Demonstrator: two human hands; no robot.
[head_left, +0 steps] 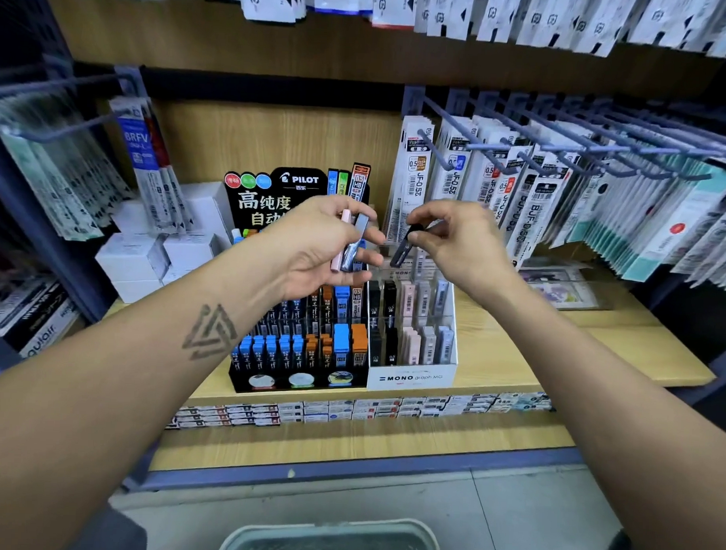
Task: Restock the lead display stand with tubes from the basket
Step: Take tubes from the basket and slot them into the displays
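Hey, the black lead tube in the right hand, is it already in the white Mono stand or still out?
Out. The right hand pinches the black tube above the white stand.

You hold a pink tube (341,241) and a grey tube (355,243) upright on the left, a black tube (405,245) tilted on the right, above the white stand (411,377). The basket (331,539) sits below on the floor.

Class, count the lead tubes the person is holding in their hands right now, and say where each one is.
3: a pink tube and a grey tube in the left hand, and a black tube pinched by the right hand. More may be hidden.
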